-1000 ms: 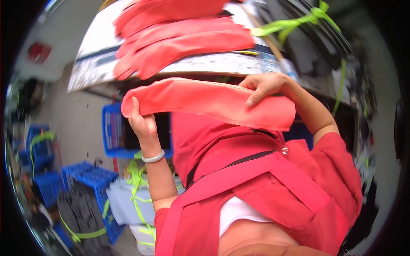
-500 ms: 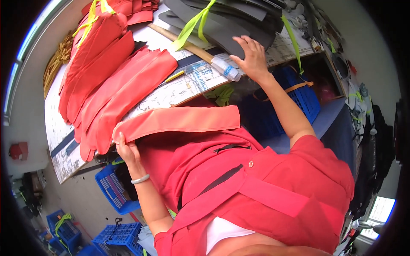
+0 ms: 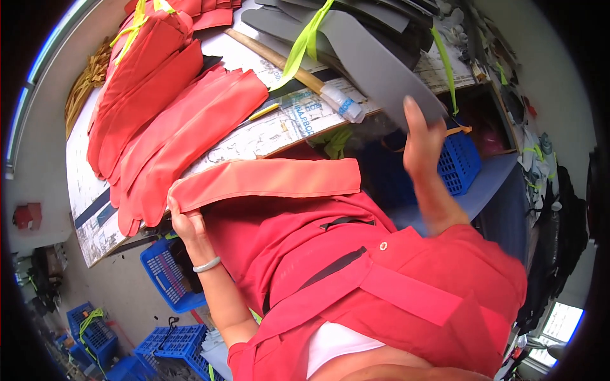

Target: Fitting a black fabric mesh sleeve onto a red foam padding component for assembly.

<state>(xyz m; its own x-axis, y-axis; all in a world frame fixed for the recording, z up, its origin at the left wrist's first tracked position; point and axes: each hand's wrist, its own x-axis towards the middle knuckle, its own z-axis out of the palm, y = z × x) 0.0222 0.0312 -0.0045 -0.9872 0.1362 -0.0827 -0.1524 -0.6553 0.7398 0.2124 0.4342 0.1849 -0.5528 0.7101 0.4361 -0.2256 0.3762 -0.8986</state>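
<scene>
My left hand [image 3: 189,223] pinches the rounded end of a long red strip [image 3: 273,178], which stretches across my lap to a square-cut end on the right. At the right, my right hand [image 3: 424,141] grips the near end of a long grey strip [image 3: 375,60]; the hand is somewhat blurred. That strip slants up from the pile of dark grey strips [image 3: 406,22], its far part beside a yellow-green tie [image 3: 308,38]. Fanned red strips [image 3: 190,136] lie on the table in front of my left hand.
The patterned table [image 3: 222,152] carries a wooden stick [image 3: 273,57] with a wrapped end and a yellow pencil-like stick [image 3: 264,112]. A bundle of red strips [image 3: 143,76] lies farther left. Blue crates stand under the table [image 3: 460,162] and on the floor [image 3: 168,273].
My right hand has closed on a grey strip and drawn its near end off the pile, rightward and toward me. The left hand and its red strip have barely moved.
</scene>
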